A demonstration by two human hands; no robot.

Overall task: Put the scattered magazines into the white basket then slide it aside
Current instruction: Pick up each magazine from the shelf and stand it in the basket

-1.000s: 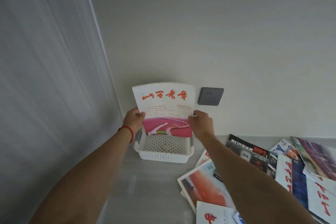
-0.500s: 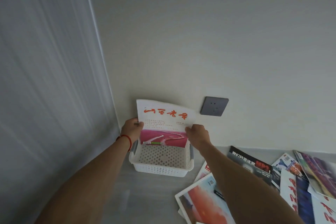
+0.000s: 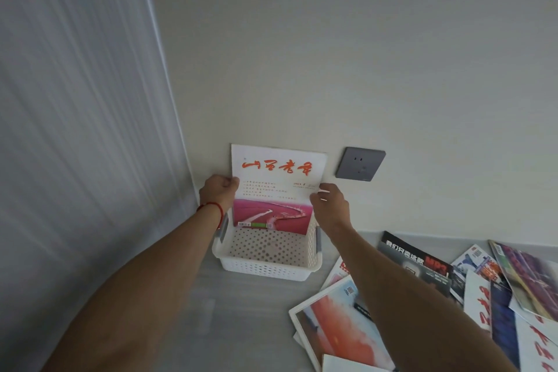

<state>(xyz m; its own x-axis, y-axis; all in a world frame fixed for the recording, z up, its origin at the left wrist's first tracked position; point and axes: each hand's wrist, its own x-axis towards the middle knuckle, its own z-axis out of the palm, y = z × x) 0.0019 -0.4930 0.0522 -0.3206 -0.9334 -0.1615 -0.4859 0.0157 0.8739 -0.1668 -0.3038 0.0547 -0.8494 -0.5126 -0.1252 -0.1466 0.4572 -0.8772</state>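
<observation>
A white magazine point(image 3: 276, 187) with red characters and a pink photo stands upright in the white perforated basket point(image 3: 265, 267), leaning against the back wall. My left hand point(image 3: 219, 192) grips its left edge. My right hand point(image 3: 329, 202) holds its right edge with the fingers curled. Its lower edge rests inside the basket at the far side. Several other magazines point(image 3: 416, 263) lie scattered on the grey surface to the right, partly under my right forearm.
A grey wall socket point(image 3: 360, 164) sits just right of the magazine. A pale curtain point(image 3: 75, 130) hangs at the left, close to the basket. A large orange-covered magazine point(image 3: 335, 326) lies near the front right.
The magazine has been lowered into the basket and straightened flat against the wall. Both hands stayed on its edges. The camera has shifted a little.
</observation>
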